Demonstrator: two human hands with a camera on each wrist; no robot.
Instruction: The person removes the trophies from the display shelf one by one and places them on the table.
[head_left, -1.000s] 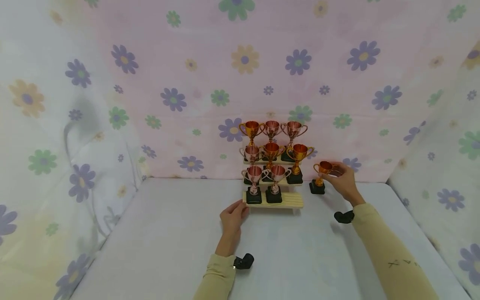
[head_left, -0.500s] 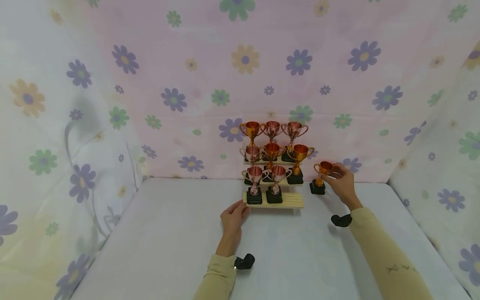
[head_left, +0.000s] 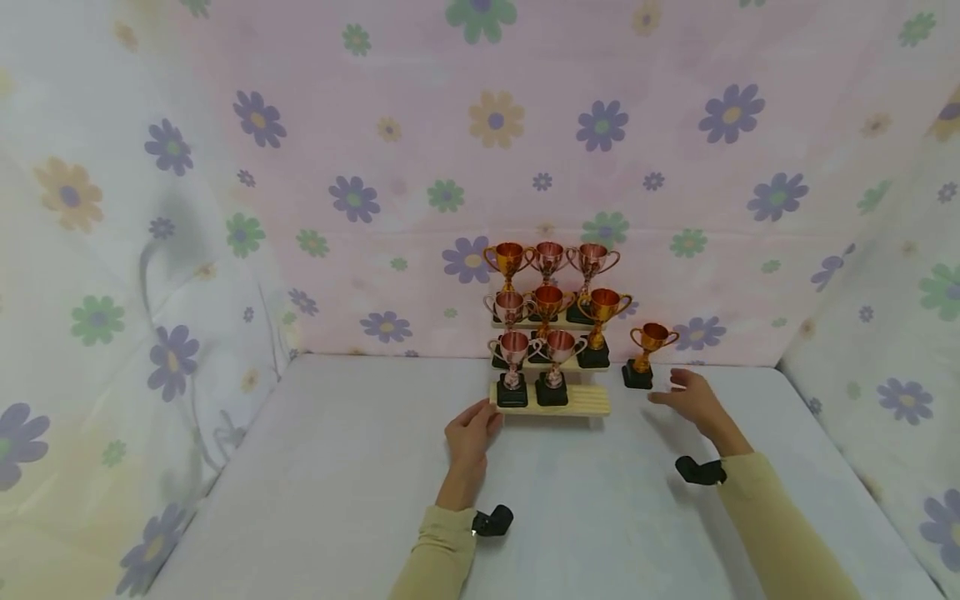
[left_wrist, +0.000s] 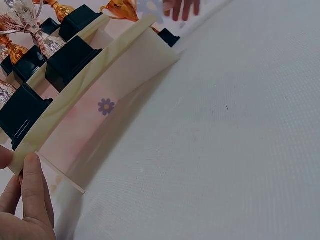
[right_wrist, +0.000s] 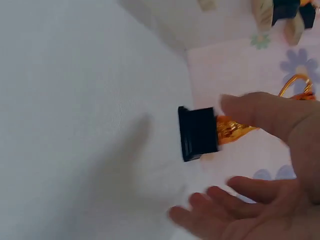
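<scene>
My right hand (head_left: 693,405), at the right of the head view, is spread loosely and holds nothing. Just beside it, up and to the left, a shiny gold-coloured cup trophy with a square black base (head_left: 642,363) stands upright on the white-covered desk (head_left: 360,450), right of centre. I take the step in hand to be placing or adjusting that trophy: best to pass my fingers wide of its thin handles, touch only the narrow stem and move slowly, since a knock could tip it. My left hand (head_left: 468,437), just below centre, pinches the left front corner of a pale wooden three-tiered stand (head_left: 587,402); a light, steady pinch should stop it sliding without jolting its load.

Counted by tier, the stand bears two rose-pink metallic trophies (head_left: 513,354) in front, one rose-pink trophy (head_left: 510,308) and two gold trophies (head_left: 603,310) in the middle, one gold trophy (head_left: 509,260) and two rose-pink trophies (head_left: 592,261) at the back: eight there, one on the desk, before one pink flowered backdrop (head_left: 360,275)
</scene>
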